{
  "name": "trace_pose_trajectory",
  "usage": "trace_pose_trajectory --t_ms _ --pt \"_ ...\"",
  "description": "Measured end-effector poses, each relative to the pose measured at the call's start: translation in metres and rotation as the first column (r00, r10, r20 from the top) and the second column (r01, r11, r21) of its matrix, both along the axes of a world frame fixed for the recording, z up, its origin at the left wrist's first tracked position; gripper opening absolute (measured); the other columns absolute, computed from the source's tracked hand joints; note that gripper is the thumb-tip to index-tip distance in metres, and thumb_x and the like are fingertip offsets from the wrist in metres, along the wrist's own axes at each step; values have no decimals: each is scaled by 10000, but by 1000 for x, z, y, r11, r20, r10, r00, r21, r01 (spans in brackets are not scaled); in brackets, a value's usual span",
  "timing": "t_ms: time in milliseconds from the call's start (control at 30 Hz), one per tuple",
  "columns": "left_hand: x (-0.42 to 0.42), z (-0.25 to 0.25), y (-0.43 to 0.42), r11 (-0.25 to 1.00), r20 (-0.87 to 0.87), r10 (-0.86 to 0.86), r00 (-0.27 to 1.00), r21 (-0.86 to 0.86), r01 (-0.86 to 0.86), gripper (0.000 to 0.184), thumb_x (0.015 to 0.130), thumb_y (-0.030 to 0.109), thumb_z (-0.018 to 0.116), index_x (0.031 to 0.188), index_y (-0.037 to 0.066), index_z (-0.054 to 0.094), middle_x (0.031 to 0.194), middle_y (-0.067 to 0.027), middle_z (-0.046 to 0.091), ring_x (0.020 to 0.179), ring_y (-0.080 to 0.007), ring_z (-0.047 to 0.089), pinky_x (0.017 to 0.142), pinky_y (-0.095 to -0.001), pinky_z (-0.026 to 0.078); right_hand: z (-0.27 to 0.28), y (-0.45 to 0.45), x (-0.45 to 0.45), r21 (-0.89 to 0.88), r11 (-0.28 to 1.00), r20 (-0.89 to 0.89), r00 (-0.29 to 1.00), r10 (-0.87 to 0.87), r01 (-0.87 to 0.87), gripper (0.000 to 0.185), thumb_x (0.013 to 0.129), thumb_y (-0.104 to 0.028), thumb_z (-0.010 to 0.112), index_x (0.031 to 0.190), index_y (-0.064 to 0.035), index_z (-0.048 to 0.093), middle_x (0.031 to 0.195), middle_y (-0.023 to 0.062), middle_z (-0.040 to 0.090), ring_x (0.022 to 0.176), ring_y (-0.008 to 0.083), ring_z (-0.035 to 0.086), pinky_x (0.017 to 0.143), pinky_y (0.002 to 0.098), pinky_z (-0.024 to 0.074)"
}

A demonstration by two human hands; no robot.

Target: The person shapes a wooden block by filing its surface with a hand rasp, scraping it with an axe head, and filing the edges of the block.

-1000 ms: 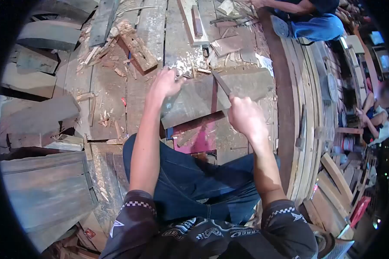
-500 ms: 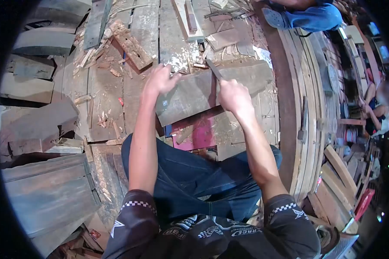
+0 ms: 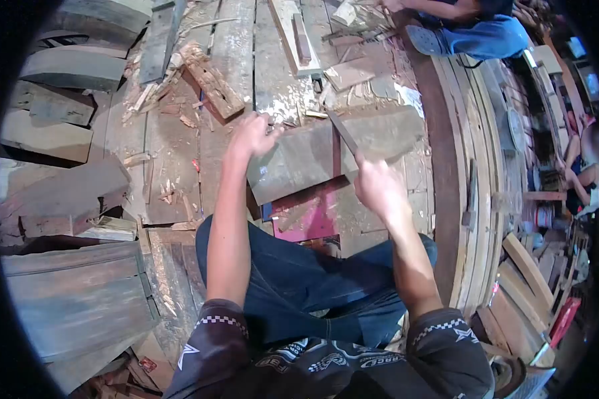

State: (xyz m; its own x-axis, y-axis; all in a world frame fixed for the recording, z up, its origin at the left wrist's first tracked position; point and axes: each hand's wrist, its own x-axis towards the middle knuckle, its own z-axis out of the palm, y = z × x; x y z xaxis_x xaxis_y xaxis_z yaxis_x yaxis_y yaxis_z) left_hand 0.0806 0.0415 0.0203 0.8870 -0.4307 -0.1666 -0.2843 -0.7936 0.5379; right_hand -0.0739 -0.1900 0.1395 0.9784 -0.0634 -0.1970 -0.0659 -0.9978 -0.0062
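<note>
Drawn back toward me since the earlier frame, with more of the flat tool (image 3: 344, 136) showing ahead of the knuckles, goes my right hand (image 3: 379, 186)! Those fingers are wrapped together in a fist around its near end, though I can't tell exactly how the thumb closes. Over at the far left corner of the broad board (image 3: 299, 159), my left hand (image 3: 251, 136) has its thumb set apart from loosely bent fingers, gripping nothing that shows; whether they press on the wood, I can't tell. And the board, the piece being worked, lies in front of my knees, near edge over the pink sheet (image 3: 309, 223), with the tool slanting above it, tip by the far edge. Looks to me like we're mid-pass with the tool at that edge, contact unclear. What's called for now: a steady board, a firm right wrist, the tip lined up on the edge, and left fingers well clear of the blade's path!
</note>
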Motion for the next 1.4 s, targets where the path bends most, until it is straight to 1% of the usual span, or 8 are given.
trace_pose_trajectory --t_ms 233,400,667,800,933,1067,1267,1400 --pt "-3 4 -6 998 -9 -27 1000 -55 27 494 904 430 597 1110 -19 605 1098 -273 608 1076 -392 584 948 -451 455 -38 -9 36 -40 999 12 1000 16 -15 366 811 -86 559 1169 -12 583 767 264 668 720 428 678 692 512 559" --pt "-1 8 0 999 -59 -7 998 31 9 507 898 423 609 1170 -5 618 1147 -270 610 1120 -377 580 978 -435 454 23 8 -2 -57 998 -100 994 -37 32 352 816 -90 550 1157 -11 584 838 268 665 802 430 682 753 508 551" --pt "-3 17 -7 999 -157 -29 987 16 32 506 894 403 614 1123 -49 614 1175 -317 592 1141 -424 569 1004 -479 438 -6 -5 28 -63 998 59 998 28 -24 199 852 -72 516 1002 3 623 836 250 680 790 375 701 728 468 567" --pt "-2 10 -2 1000 -147 4 989 6 -3 502 905 408 605 1125 -43 612 1195 -320 583 1157 -424 559 1001 -472 443 21 5 -5 -81 997 -63 998 -12 7 272 857 -75 500 1082 28 616 828 250 681 773 374 704 712 472 569" --pt "-3 14 -7 998 -163 -60 985 9 62 512 917 419 588 1154 -34 603 1174 -306 599 1139 -407 575 978 -464 454 -39 -5 19 -98 994 42 998 -53 56 216 841 -60 508 1013 28 603 790 235 685 751 372 708 660 460 577" --pt "-7 17 -9 996 -184 -56 981 54 67 505 925 417 579 1169 -25 593 1149 -302 612 1129 -402 585 963 -462 462 -30 -4 26 -94 995 74 997 27 -20 269 852 -78 508 1085 29 588 809 255 681 760 372 708 675 463 579" --pt "-10 17 -7 999 -95 17 995 50 -12 517 928 435 579 1146 -34 588 1125 -291 619 1111 -400 585 971 -456 454 7 5 -11 -141 989 -118 991 -65 48 213 869 -100 499 1027 7 592 830 244 677 775 373 701 714 475 570" --pt "-9 32 -11 996 -239 -65 969 39 77 525 926 440 580 1145 -37 589 1141 -289 615 1104 -405 586 966 -466 457 -31 -16 27 -41 999 54 998 -29 31 216 870 -89 485 1035 7 586 807 255 669 779 382 699 721 489 563"
